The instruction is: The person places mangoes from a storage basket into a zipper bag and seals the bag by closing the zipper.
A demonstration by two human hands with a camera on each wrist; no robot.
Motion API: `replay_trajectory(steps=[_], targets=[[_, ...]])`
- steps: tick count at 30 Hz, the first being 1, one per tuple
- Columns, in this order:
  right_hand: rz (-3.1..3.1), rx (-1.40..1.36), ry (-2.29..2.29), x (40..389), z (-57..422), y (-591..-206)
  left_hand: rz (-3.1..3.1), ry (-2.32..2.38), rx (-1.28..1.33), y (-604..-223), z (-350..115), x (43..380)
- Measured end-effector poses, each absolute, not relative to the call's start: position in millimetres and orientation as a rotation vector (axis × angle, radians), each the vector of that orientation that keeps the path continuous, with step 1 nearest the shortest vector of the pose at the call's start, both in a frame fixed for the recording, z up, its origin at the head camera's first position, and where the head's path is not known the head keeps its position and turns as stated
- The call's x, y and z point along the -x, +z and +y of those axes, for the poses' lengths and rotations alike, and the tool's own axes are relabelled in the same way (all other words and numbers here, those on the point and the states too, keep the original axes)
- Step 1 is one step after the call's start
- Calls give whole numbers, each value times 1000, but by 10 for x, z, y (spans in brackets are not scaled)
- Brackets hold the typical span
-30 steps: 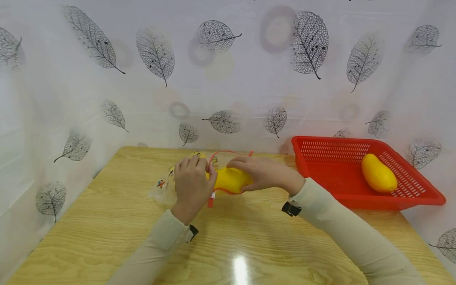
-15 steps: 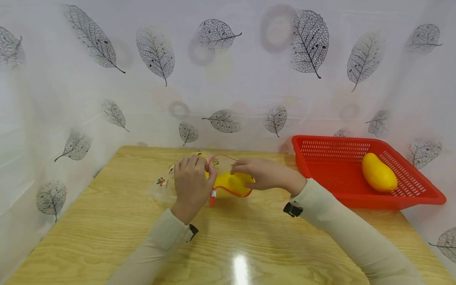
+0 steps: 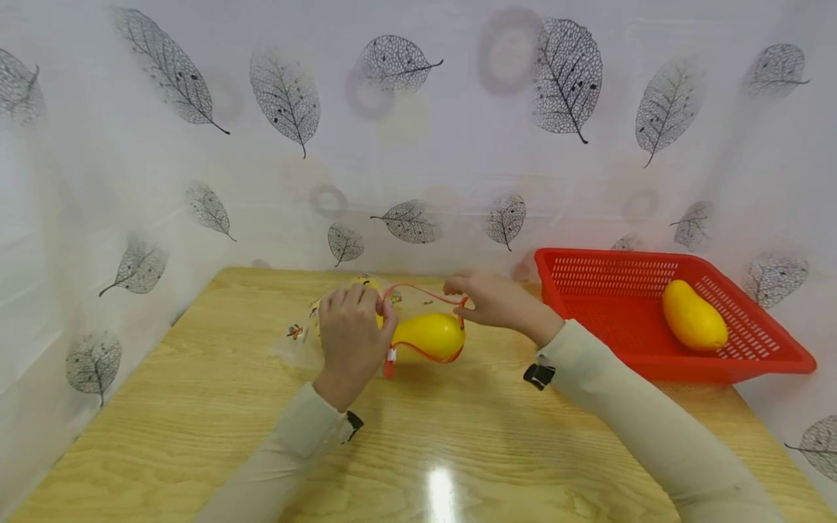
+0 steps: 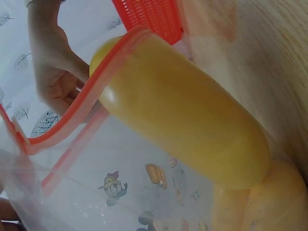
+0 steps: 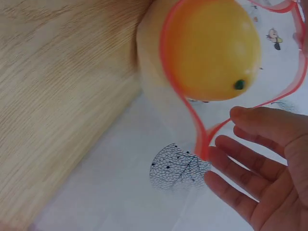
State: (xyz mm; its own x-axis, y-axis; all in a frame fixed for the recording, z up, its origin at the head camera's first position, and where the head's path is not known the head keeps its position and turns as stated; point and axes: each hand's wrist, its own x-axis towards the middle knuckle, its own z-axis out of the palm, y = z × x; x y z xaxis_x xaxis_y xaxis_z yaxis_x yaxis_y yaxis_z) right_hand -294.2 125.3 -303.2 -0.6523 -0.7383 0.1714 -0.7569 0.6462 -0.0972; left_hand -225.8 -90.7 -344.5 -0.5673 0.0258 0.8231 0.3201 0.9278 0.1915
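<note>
A clear zip bag (image 4: pixel 96 183) with a red-edged mouth and cartoon prints lies on its side on the table. My left hand (image 3: pixel 353 338) grips it near the mouth, covering part of the yellow fruit inside. A yellow mango (image 3: pixel 431 334), with a small dark green stem end in the right wrist view, lies just inside the open mouth. More yellow fruit (image 4: pixel 284 197) sits deeper in the bag. My right hand (image 3: pixel 493 301) is at the far right corner of the mouth, its fingers loosely bent and apart from the mango, with the red edge (image 5: pixel 204 144) at its fingertips.
A red plastic basket (image 3: pixel 608 305) stands at the right of the wooden table (image 3: pixel 261 436), another yellow mango (image 3: pixel 694 316) in it. Behind the table hangs a pale curtain (image 3: pixel 418 145) printed with leaves.
My right hand has let go of the mango and drawn up and right to the bag's red edge. The mango now shows fully at the mouth. My left hand keeps its grip.
</note>
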Motion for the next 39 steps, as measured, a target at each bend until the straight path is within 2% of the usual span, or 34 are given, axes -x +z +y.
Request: replay_trajectory(steps=[10, 39], targets=[[-2778, -1193, 235, 3119, 1215, -3066, -2130, -361, 233, -3393, -959, 2233], [-2704, -1216, 285, 3481, 902, -2464, -2082, -286, 186, -2976, -1354, 2307]])
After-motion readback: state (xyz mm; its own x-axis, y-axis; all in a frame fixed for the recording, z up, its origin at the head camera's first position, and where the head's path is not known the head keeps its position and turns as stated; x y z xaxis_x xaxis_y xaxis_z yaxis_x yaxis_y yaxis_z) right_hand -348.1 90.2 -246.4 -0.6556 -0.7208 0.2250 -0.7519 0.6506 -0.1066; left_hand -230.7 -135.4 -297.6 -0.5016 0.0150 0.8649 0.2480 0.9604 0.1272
